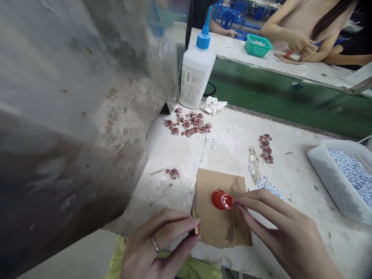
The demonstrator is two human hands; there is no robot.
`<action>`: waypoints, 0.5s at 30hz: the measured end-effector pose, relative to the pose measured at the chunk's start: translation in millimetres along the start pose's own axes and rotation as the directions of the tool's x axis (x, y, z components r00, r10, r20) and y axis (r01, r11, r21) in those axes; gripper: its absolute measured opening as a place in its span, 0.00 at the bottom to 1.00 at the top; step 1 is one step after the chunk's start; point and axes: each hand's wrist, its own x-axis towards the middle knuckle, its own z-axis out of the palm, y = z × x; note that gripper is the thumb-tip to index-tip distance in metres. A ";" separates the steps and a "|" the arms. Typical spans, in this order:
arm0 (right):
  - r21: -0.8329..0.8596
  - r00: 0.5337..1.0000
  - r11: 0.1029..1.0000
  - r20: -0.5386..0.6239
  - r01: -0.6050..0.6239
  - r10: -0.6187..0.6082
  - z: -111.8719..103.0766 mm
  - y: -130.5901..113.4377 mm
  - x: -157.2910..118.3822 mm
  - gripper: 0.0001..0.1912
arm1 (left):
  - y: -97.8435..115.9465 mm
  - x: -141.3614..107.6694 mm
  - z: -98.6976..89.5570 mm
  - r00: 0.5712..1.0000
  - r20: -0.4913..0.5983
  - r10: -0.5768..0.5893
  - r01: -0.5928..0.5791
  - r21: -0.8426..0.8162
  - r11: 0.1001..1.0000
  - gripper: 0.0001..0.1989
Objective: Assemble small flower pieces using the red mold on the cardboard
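Observation:
My left hand (159, 244), with a ring on one finger, pinches a small pale-tipped stick (196, 231) between thumb and fingers. My right hand (276, 224) reaches in from the lower right, its fingertips gripping the rim of a red cap (221, 199). The cap lies on its side on a torn cardboard sheet (212, 186). Beyond it are a heap of small red-brown pieces (187, 124), a short row of them (266, 149) and one loose piece (173, 173).
A dented metal sheet (72, 116) fills the left. A blue-capped white glue bottle (197, 73) and white rag (213, 105) stand behind the pieces. A white basket (338, 182) sits right. Past a green belt (279, 93), a co-worker (293, 35) works beside a teal basket (258, 45).

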 end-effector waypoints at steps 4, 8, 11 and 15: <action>0.004 1.000 1.000 0.002 0.005 -0.005 1.7 2.4 -4.2 0.09 | -1.2 -1.1 -0.9 1.000 0.012 -0.001 0.001 0.003 1.000 0.17; 0.001 1.000 1.000 0.008 0.026 -0.026 2.8 3.3 -3.9 0.09 | -1.0 -2.1 0.7 1.000 -0.018 -0.017 0.017 0.012 1.000 0.16; -0.005 1.000 1.000 -0.005 0.016 -0.016 1.6 3.2 -4.4 0.09 | 1.2 -0.1 3.8 0.999 -0.042 -0.020 0.020 -0.006 1.000 0.16; 0.055 1.000 0.998 0.000 -0.013 0.013 -3.4 -0.5 -9.3 0.10 | 5.9 6.3 10.8 0.998 -0.049 -0.041 0.037 -0.080 0.996 0.13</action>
